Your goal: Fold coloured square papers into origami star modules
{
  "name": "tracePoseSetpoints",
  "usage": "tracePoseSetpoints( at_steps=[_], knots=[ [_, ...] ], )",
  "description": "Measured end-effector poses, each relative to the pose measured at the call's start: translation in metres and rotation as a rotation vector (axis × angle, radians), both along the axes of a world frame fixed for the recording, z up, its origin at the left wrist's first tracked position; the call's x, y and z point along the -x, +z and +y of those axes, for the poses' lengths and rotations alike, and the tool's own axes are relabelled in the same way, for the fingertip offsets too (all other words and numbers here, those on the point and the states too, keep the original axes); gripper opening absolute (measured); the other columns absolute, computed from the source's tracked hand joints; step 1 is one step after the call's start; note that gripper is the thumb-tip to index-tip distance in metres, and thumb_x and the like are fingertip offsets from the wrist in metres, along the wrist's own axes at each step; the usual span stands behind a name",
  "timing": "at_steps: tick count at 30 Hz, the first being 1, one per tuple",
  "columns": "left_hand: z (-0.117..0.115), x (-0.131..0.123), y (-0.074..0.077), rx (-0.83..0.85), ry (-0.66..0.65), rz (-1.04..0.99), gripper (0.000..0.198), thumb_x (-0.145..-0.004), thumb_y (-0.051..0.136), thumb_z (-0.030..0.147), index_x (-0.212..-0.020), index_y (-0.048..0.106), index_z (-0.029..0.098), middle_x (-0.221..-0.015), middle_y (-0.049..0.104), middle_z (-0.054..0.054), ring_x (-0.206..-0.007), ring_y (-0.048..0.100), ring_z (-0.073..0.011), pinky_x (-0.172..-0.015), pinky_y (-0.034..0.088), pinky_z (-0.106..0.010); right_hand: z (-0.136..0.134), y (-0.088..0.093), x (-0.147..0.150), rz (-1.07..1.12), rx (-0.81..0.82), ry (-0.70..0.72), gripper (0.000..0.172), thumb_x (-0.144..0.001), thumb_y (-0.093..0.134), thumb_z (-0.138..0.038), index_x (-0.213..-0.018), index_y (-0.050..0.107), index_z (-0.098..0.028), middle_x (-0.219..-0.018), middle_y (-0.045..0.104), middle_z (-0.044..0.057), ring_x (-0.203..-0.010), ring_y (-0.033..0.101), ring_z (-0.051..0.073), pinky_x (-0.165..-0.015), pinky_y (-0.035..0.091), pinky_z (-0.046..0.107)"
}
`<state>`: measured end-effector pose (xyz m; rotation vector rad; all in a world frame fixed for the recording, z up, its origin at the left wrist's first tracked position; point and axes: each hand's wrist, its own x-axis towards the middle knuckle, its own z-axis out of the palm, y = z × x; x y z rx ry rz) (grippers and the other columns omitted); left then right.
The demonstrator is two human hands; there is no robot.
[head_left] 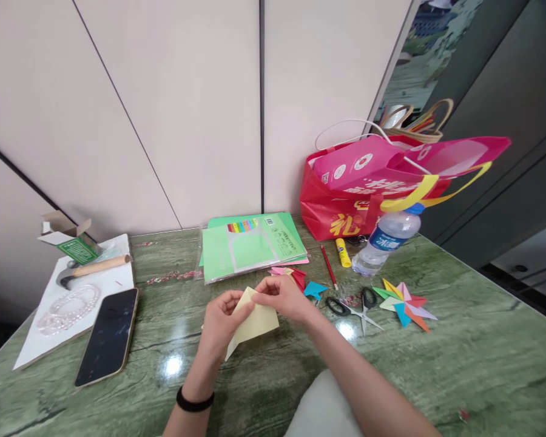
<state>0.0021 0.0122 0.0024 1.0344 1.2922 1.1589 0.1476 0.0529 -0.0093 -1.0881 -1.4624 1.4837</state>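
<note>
Risk of a crooked fold: we judge that the pale yellow folded paper sheet (255, 321) could crease out of line, because only fingertips steady it and part of it is lifted off the glossy green marble tabletop (459, 364).
Risk from the arm: the right forearm passes near the black-handled scissors (355, 306); a wide sweep could knock them.
Look of the sheet: thin, matte and pale, folded to a pointed flap, its lower corner touching the tabletop.
Place: about midway between the near and far edges, left of the small coloured paper pieces (295, 276).
Left hand (221, 325): curled, fingers pinching the sheet's left edge.
Right hand (284, 297): fingertips closed on the upper corner.
</note>
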Motion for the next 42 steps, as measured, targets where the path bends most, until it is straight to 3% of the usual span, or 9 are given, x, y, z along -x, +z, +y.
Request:
tracePoseSetpoints(
  at_steps=[4, 11, 17, 24, 28, 32, 34, 38, 42],
  knots=[
    [0.0, 0.001, 0.004, -0.026, -0.043, 0.013, 0.027, -0.059, 0.074, 0.034, -0.077, 0.066, 0.015, -0.072, 0.069, -0.004, -0.06, 0.061, -0.0159, -0.056, 0.046, -0.023, 0.0, 0.0, -0.001, -0.012, 0.018, 0.005, 0.027, -0.061, 0.07, -0.039, -0.061, 0.061, -0.014, -0.057, 0.059, -0.001, -0.051, 0.049, 0.009, -0.049, 0.035, 0.021],
    [0.004, 0.004, -0.006, -0.131, 0.028, 0.093, 0.018, -0.064, 0.07, 0.033, -0.064, 0.065, 0.015, -0.062, 0.065, -0.001, -0.058, 0.057, -0.0132, -0.054, 0.043, -0.021, -0.004, 0.002, 0.001, -0.011, 0.01, 0.086, 0.028, -0.061, 0.07, -0.041, -0.061, 0.061, -0.014, -0.058, 0.059, -0.001, -0.052, 0.048, 0.009, -0.05, 0.035, 0.021],
    [0.002, 0.003, -0.004, -0.143, 0.076, 0.029, 0.015, -0.062, 0.072, 0.03, -0.062, 0.066, 0.015, -0.059, 0.064, 0.0, -0.055, 0.055, -0.0121, -0.052, 0.041, -0.02, -0.004, 0.004, 0.004, -0.01, -0.02, 0.079, 0.019, -0.068, 0.062, -0.031, -0.06, 0.06, -0.014, -0.056, 0.053, -0.003, -0.052, 0.043, 0.008, -0.049, 0.031, 0.02],
    [0.001, -0.004, -0.004, -0.092, 0.141, -0.064, 0.015, -0.057, 0.075, 0.027, -0.057, 0.067, 0.014, -0.056, 0.064, 0.0, -0.052, 0.053, -0.0105, -0.05, 0.041, -0.018, -0.003, 0.0, 0.009, -0.081, -0.069, 0.014, 0.01, -0.063, 0.054, -0.018, -0.053, 0.054, -0.015, -0.052, 0.049, -0.004, -0.049, 0.04, 0.007, -0.046, 0.028, 0.019],
    [0.007, 0.009, -0.003, -0.042, 0.307, -0.184, 0.019, -0.05, 0.078, 0.027, -0.057, 0.066, 0.013, -0.052, 0.062, 0.002, -0.045, 0.05, -0.0081, -0.044, 0.039, -0.018, 0.003, -0.006, 0.002, -0.08, -0.075, -0.024, 0.01, -0.061, 0.051, -0.015, -0.051, 0.054, -0.015, -0.05, 0.051, -0.004, -0.048, 0.041, 0.008, -0.045, 0.03, 0.019],
    [0.015, 0.03, 0.001, -0.056, 0.596, -0.334, 0.025, -0.044, 0.079, 0.028, -0.056, 0.063, 0.014, -0.049, 0.061, 0.004, -0.044, 0.051, -0.0078, -0.042, 0.04, -0.017, 0.009, -0.007, -0.007, -0.029, -0.062, -0.102, 0.013, -0.061, 0.051, -0.017, -0.048, 0.054, -0.016, -0.046, 0.051, -0.004, -0.044, 0.042, 0.008, -0.044, 0.032, 0.02],
    [0.017, 0.034, 0.001, -0.073, 0.665, -0.359, 0.026, -0.042, 0.08, 0.027, -0.057, 0.063, 0.014, -0.05, 0.062, 0.004, -0.045, 0.052, -0.0077, -0.043, 0.041, -0.016, 0.011, -0.006, -0.008, 0.009, -0.053, -0.138, 0.012, -0.062, 0.053, -0.019, -0.05, 0.054, -0.016, -0.047, 0.052, -0.004, -0.044, 0.043, 0.008, -0.045, 0.035, 0.02],
    [0.016, 0.025, -0.005, -0.052, 0.584, -0.343, 0.027, -0.046, 0.079, 0.03, -0.06, 0.064, 0.013, -0.055, 0.064, 0.002, -0.048, 0.053, -0.0087, -0.046, 0.042, -0.018, 0.008, -0.002, -0.004, 0.074, -0.01, -0.122, 0.015, -0.067, 0.059, -0.03, -0.064, 0.058, -0.016, -0.059, 0.057, -0.002, -0.054, 0.051, 0.01, -0.052, 0.044, 0.022],
    [0.013, 0.015, -0.01, -0.072, 0.527, -0.308, 0.027, -0.05, 0.078, 0.032, -0.063, 0.065, 0.013, -0.057, 0.063, 0.001, -0.049, 0.052, -0.0088, -0.047, 0.041, -0.019, 0.004, -0.001, 0.001, 0.034, -0.105, -0.045, 0.023, -0.066, 0.065, -0.035, -0.077, 0.063, -0.015, -0.072, 0.063, 0.001, -0.064, 0.056, 0.011, -0.061, 0.047, 0.026]
  ],
)
